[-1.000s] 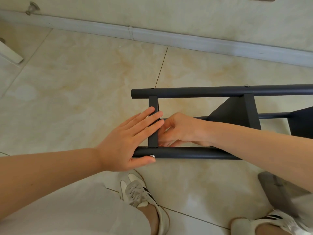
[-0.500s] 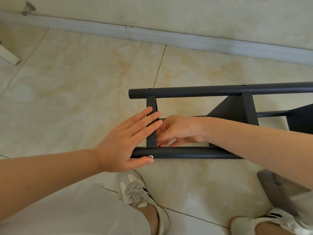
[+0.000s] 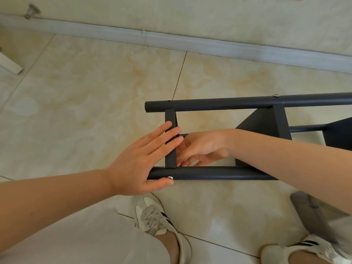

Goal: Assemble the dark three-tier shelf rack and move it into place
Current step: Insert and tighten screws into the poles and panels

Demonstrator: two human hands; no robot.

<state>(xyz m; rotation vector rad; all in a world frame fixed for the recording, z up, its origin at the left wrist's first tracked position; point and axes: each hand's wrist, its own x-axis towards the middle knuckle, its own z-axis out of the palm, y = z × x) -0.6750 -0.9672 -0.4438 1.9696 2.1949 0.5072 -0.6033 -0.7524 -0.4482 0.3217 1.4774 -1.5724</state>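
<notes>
Rack point(image 3: 282, 121): dark grey metal, lying on its side on the floor point(image 3: 95, 92), between person's feet and the skirting point(image 3: 190, 42). Runs off frame at R edge, so full length + tier count not visible.

2 round tubes, parallel: far tube point(image 3: 219, 103), near tube point(image 3: 219, 173). Flat crossbar point(image 3: 170, 116) spans them nr their L ends. Silver screw point(image 3: 170, 177) in near tube at crossbar joint; 2nd screw point(image 3: 276, 95) on far tube above a shelf panel point(image 3: 262, 126).

L hand point(image 3: 137, 162): fingers straight, slightly spread, laid flat across crossbar; thumb alongside near tube, tip by screw.

R hand point(image 3: 202, 147): reaches in between tubes, fingers curled behind crossbar nr lower joint. Tips partly hidden by bar, so can't tell if pinching anything.

Floor: glossy beige marbled tiles, thin grout lines. Pale skirting runs along wall at top; metal door stop point(image 3: 31, 11) top L corner.

White object point(image 3: 9, 65) cut off at L edge, unidentifiable. Grey blurred object point(image 3: 312, 216) below R forearm, unclear. White shoes point(image 3: 158, 221) w/ dark stripes at bottom edge
</notes>
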